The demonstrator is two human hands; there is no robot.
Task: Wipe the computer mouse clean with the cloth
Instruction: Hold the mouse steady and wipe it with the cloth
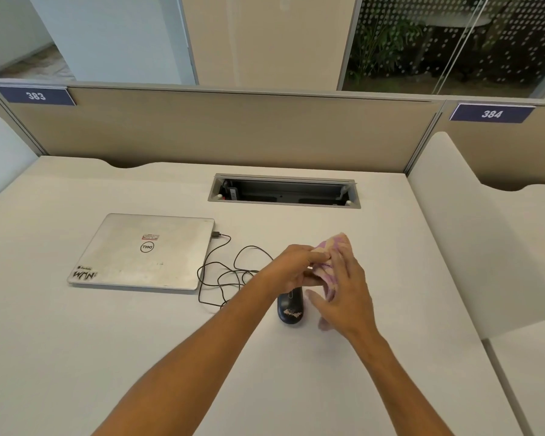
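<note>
A black computer mouse (290, 308) lies on the white desk (107, 341), with a pale worn patch on its near end; its far end is hidden under my hands. A bunched pink and cream cloth (328, 259) is held just above and beyond the mouse. My left hand (291, 267) pinches the cloth from the left. My right hand (343, 294) grips it from the right, fingers spread downward beside the mouse.
A closed silver laptop (145, 251) lies to the left, with the mouse's black cable (224, 272) looped between it and the mouse. An open cable tray (283, 191) sits at the desk's back. Beige dividers (233, 130) bound the desk; a white side panel (453, 231) stands right.
</note>
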